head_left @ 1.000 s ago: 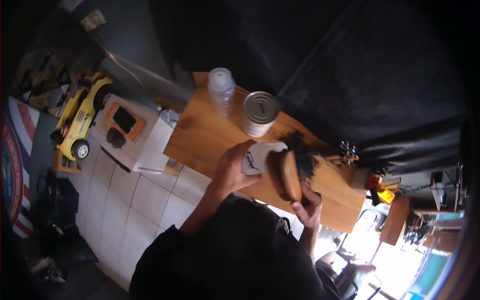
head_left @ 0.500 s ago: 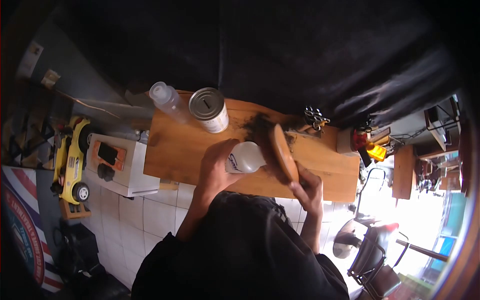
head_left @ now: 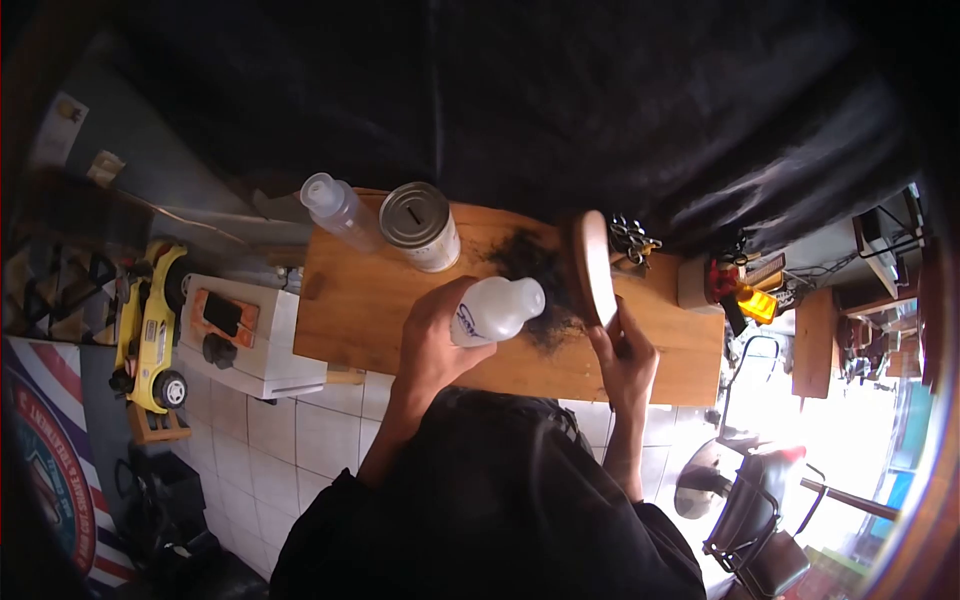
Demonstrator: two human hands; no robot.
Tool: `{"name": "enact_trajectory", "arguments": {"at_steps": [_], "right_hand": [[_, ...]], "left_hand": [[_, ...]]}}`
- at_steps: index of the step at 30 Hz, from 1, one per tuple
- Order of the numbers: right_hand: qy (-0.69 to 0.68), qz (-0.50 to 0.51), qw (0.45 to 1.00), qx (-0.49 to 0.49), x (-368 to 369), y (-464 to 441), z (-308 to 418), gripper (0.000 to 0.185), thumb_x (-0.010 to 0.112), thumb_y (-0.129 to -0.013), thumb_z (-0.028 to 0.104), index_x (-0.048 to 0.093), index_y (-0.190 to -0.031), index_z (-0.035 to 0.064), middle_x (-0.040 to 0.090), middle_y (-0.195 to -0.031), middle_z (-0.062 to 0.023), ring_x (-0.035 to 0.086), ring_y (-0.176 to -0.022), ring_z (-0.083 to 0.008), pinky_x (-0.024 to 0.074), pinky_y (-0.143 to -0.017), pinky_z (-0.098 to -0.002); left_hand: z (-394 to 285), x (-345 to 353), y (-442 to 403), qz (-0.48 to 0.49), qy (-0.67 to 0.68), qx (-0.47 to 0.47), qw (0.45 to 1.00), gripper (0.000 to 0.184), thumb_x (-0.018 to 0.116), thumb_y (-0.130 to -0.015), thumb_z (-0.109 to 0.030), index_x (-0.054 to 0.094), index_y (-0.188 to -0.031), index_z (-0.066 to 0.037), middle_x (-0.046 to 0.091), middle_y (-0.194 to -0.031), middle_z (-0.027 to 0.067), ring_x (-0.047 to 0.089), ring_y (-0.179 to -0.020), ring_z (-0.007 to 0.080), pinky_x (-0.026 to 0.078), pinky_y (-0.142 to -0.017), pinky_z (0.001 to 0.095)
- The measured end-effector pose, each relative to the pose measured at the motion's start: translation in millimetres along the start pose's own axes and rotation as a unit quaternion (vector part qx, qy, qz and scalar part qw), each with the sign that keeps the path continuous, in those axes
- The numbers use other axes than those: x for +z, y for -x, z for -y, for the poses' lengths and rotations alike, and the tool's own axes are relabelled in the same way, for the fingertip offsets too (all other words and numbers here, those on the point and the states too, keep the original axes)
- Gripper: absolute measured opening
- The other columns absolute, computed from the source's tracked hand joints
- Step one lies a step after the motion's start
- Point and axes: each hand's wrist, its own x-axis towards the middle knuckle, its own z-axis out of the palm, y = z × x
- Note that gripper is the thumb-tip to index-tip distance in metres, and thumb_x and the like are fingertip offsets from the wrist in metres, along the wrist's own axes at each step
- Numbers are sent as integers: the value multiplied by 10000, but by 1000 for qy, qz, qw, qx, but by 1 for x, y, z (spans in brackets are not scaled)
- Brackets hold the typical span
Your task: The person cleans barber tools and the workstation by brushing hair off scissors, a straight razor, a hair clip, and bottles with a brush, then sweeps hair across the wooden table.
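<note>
My left hand (head_left: 436, 332) is wrapped round a white bottle (head_left: 492, 310) with blue lettering, tilted so its top points right. In my right hand (head_left: 628, 362) is a wooden-backed brush (head_left: 597, 268), gripped at its lower end and held on edge, dark bristles facing left. Between bottle and brush, dark hair clippings (head_left: 532, 262) lie scattered on the wooden table (head_left: 370, 325). Behind my left hand stand a tin can (head_left: 418, 228) with a slot in its lid and a clear plastic bottle (head_left: 342, 210).
Several metal clippers or scissors (head_left: 632, 242) sit at the table's back right, beside a container (head_left: 695, 284) with a yellow bottle (head_left: 755, 303). To the left, a white cabinet (head_left: 275, 340) carries a phone (head_left: 222, 314). A black barber chair (head_left: 755, 510) stands at right.
The brush has moved right, away from the white bottle, and turned more upright. The bottle now tilts further right, showing its narrow top. More of the hair clippings are visible.
</note>
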Motion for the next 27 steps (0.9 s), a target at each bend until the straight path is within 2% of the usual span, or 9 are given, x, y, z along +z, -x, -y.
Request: {"name": "enact_trajectory", "arguments": {"at_steps": [4,12,16,17,21,22,24,25,27], "right_hand": [[3,72,988,-138,-1,17,22,572,842,-723,166,627,-1221,-15,696,-915,-197,696,-782,-231,545,-722,-352],[17,102,980,-170,29,37,-7,520,840,-709,129,649,-1177,7,687,-929,-185,677,-870,-323,538,-760,-395],[27,37,997,-69,18,37,-8,478,801,-749,75,635,-1188,-15,653,-781,-152,642,-656,-232,517,-650,-337],[-10,-4,997,-74,25,32,-8,481,752,-785,68,612,-1239,-5,572,-664,-56,512,-596,-106,454,-585,-271],[-90,81,983,-137,22,31,-6,539,829,-729,203,639,-1182,-19,662,-831,-179,655,-717,-254,516,-693,-344],[-50,80,955,-282,24,23,8,514,826,-735,197,646,-1164,-22,681,-913,-200,677,-828,-318,522,-765,-369],[-33,101,959,-262,30,25,19,489,822,-746,194,648,-1145,-29,692,-955,-204,675,-884,-366,523,-812,-396],[-34,74,957,-277,36,24,-1,452,774,-801,150,628,-1184,-40,693,-908,-179,685,-818,-273,526,-744,-347],[-82,39,988,-123,44,28,-18,443,734,-832,130,605,-1215,-54,674,-846,-138,643,-746,-190,504,-678,-303]], "left_hand": [[-3,-2,-2,19,-27,-61,998,650,846,-591,-152,592,-1180,-44,660,-1020,180,653,-908,361,522,-799,424],[-2,-3,0,-53,-50,-29,997,602,849,-617,-167,608,-1152,-30,677,-966,162,669,-880,322,534,-768,398],[0,-9,2,-50,16,-109,993,628,851,-647,-184,586,-1190,-14,687,-1020,159,685,-935,263,540,-808,368],[-4,-12,1,-44,74,-122,989,659,840,-644,-172,563,-1222,-15,689,-1027,154,685,-943,228,540,-822,358],[-13,-13,4,22,126,-173,977,684,837,-631,-154,551,-1237,-21,687,-1037,153,679,-970,218,535,-839,356],[-15,-14,3,39,163,-164,972,673,826,-631,-138,553,-1236,-27,684,-1044,151,676,-991,215,530,-843,348],[2,-16,10,129,221,-154,954,735,834,-619,-129,524,-1273,-6,671,-1095,150,656,-1024,201,519,-863,336],[-2,-16,11,95,284,-124,946,741,826,-629,-121,505,-1283,10,660,-1101,139,648,-1001,198,510,-864,333],[-3,-16,16,127,358,-167,910,679,818,-649,-145,524,-1247,-14,637,-1053,82,619,-953,162,504,-844,334]]}}
